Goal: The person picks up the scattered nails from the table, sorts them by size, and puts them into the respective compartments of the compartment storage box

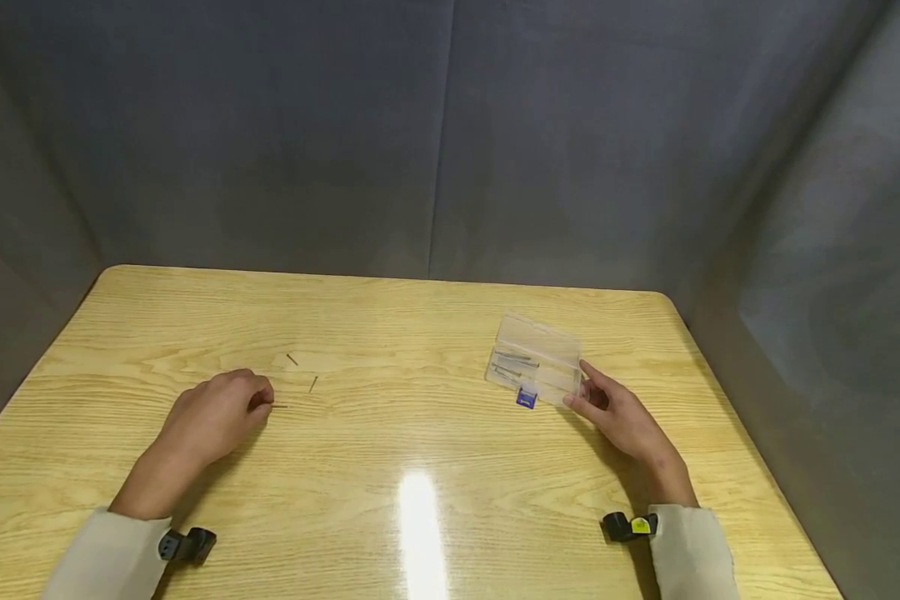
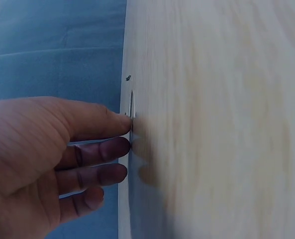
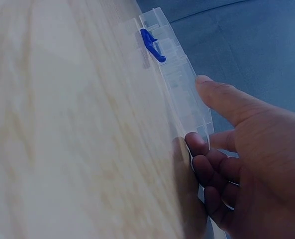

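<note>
My left hand is low over the left part of the table, its thumb and index finger pinching a thin nail. The nail's free end sticks out past the fingertips, close along the tabletop. Two more small nails, one nearer and one farther, lie just beyond that hand. On the right, my right hand grips the right end of a clear plastic box, thumb at its near corner. The lid is raised at the back. Several long silver nails lie in the box's left compartments.
A blue latch juts from the box's front edge. The wooden table carries a bright glare streak near its front middle. Grey curtains hang behind it and at the sides.
</note>
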The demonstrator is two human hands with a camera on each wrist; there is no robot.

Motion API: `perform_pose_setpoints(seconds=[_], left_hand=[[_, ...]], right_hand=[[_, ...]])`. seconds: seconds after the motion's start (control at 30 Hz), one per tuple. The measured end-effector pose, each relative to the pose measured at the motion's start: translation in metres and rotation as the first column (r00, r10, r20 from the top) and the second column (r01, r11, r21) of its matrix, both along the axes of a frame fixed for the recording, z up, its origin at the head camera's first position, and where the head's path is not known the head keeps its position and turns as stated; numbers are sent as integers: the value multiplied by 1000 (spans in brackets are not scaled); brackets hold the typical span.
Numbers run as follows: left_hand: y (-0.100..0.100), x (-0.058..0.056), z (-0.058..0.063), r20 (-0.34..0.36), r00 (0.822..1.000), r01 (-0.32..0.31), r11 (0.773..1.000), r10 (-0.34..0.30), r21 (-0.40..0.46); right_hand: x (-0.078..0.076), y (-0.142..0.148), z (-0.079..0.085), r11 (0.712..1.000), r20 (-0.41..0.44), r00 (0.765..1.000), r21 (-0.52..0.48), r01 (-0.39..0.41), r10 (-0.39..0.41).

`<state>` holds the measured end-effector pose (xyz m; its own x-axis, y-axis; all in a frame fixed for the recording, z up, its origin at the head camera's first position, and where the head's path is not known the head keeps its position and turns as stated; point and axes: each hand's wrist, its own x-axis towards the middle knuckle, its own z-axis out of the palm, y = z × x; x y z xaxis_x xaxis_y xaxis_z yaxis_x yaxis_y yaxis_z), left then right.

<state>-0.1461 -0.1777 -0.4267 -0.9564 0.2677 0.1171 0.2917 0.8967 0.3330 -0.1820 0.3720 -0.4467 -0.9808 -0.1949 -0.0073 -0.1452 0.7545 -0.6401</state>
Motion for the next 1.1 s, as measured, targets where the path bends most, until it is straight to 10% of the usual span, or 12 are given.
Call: perform_pose_setpoints(seconds=[1.1], left_hand=[[-5, -5, -11, -73, 996, 53, 998, -54, -17]], right_hand=[[0, -5, -3, 1000, -5, 1000, -8, -4, 4]])
